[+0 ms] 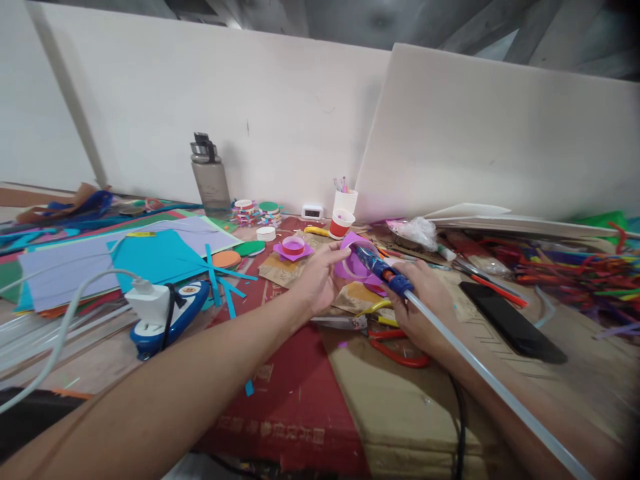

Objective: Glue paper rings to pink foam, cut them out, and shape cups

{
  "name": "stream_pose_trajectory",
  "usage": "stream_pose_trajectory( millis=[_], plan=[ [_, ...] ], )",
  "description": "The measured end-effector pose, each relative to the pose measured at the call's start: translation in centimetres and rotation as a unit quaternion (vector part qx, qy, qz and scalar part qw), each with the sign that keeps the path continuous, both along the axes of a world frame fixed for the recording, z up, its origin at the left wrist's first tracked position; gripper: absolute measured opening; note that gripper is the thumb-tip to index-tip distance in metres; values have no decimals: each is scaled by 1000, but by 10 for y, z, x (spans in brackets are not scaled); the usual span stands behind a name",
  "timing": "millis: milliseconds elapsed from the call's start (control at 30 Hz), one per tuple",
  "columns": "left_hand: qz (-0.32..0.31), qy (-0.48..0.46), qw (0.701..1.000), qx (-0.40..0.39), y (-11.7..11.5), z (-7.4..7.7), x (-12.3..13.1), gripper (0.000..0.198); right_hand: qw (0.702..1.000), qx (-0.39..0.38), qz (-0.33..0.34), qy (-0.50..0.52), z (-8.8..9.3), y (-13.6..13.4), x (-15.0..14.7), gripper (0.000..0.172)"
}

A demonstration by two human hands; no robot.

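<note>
My right hand (pixel 425 297) is closed around a blue hot glue gun (pixel 399 280), and a long translucent glue stick (pixel 465 340) runs out of its back end towards me. The gun's nozzle end is over a purple paper piece (pixel 346 267) with a round rim. My left hand (pixel 320 280) grips that piece at its left edge, thumb on top. Below the hands lie red-handled scissors (pixel 397 353) and a yellow-handled tool (pixel 377 308). Left of them a purple square with a red ring (pixel 293 247) rests on brown paper.
A blue power strip (pixel 173 327) with a white plug and cable stands at left, near turquoise paper (pixel 160 257). A bottle (pixel 211 180), paper cups (pixel 341 224) and a small clock (pixel 313 212) line the back. At right are a phone (pixel 510 323) and colourful pipe cleaners (pixel 575 273).
</note>
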State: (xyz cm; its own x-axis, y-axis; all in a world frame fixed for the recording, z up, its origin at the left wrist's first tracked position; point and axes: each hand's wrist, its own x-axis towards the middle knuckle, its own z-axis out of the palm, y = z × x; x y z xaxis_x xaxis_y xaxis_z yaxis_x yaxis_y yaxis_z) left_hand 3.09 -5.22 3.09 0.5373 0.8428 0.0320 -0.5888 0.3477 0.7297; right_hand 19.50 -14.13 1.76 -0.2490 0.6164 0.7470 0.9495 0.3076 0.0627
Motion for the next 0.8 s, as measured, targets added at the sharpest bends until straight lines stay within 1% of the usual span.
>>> stream_pose_trajectory(
  millis=[67,200,300,400,533,667,800],
  plan=[
    [-15,7,1000,6,2,-2,1,12,1000,-8,15,-15,1,-1,-2,22],
    [-26,12,999,23,6,-7,3,17,999,-30,35,-21,2,-2,-4,25],
    [-30,4,999,26,5,-7,3,16,999,-12,26,-21,1,-1,-2,25],
    [-10,-6,1000,4,2,-3,3,12,999,14,14,-33,0,0,0,27],
    [29,-25,999,-13,-1,0,3,12,999,23,-4,-33,2,0,-1,28],
    [63,-42,997,-2,0,-1,3,8,999,34,-16,-32,5,-2,-5,23],
    [86,-47,995,25,1,-1,3,12,999,30,-39,-21,4,-3,-6,20]
  ],
)
